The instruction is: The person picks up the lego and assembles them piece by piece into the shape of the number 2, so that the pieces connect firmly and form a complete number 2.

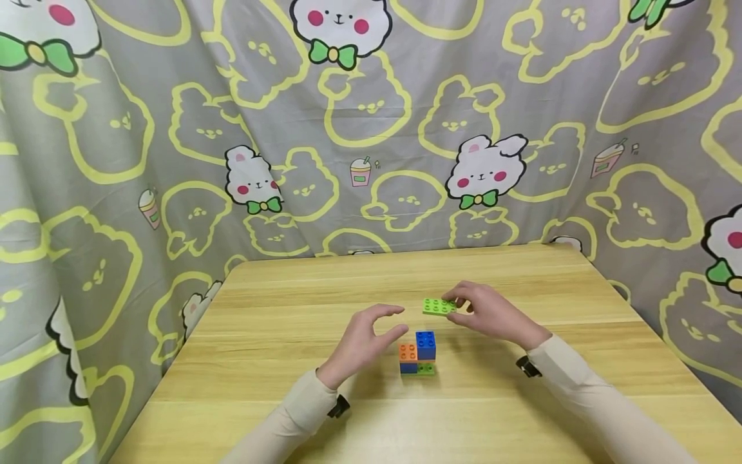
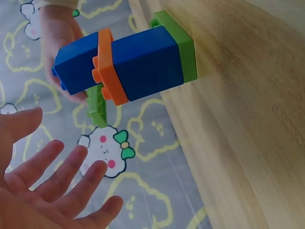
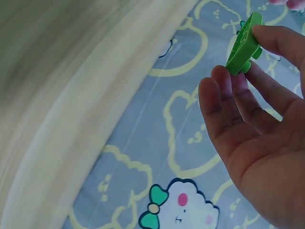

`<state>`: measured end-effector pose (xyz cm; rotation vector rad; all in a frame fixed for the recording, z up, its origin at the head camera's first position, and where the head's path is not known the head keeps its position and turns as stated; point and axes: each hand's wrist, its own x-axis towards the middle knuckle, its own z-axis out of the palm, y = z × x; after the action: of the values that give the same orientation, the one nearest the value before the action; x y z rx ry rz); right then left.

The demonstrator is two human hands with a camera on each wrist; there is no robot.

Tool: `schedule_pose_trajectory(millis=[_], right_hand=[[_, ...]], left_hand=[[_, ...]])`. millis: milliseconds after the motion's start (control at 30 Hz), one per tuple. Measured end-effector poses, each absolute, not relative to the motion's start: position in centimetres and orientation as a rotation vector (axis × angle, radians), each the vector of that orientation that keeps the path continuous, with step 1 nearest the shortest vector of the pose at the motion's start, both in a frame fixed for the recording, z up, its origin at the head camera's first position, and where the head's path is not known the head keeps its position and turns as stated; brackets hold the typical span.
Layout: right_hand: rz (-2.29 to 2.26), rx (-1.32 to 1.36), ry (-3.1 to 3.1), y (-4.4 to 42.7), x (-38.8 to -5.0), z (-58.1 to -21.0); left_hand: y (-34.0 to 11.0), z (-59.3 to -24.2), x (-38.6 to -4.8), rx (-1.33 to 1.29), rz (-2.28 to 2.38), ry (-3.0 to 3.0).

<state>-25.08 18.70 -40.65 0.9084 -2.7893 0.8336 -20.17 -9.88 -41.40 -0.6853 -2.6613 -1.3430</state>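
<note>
My right hand (image 1: 493,312) pinches a flat light-green building brick (image 1: 437,307) between thumb and fingers, raised above the table with its studs up. In the right wrist view the same green brick (image 3: 244,45) sits at the fingertips. A small stack stands on the table: a green base plate (image 1: 427,368), a blue brick (image 2: 147,64) on it, an orange plate (image 1: 408,351) over that, and another blue brick (image 1: 426,346) on top. Beside the stack's left, my left hand (image 1: 366,338) hovers with thumb and fingers spread, holding nothing; it is apart from the bricks.
The stack stands on a light wooden table (image 1: 278,361). A grey curtain (image 1: 324,212) with yellow outlines and cartoon animals hangs behind the table and along both sides. Dark wrist cameras (image 1: 339,406) are strapped at both sleeves.
</note>
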Motion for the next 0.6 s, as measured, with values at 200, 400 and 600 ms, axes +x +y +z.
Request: schedule_pose_trajectory(millis=[200, 400, 600], right_hand=[[0.825, 0.933, -2.763, 18.1, -24.3, -39.8], [0.809, 0.957, -2.746, 17.5, -23.5, -38.8], [0.797, 0.989, -2.716, 17.1, -22.8, -38.4]], left_hand=[[-9.8, -41.3, -20.2, -0.687, -1.342, -2.646], [-9.9, -41.2, -20.1, -0.712, -1.355, -2.622], [-10.0, -41.2, -20.2, -0.726, -1.378, -2.607]])
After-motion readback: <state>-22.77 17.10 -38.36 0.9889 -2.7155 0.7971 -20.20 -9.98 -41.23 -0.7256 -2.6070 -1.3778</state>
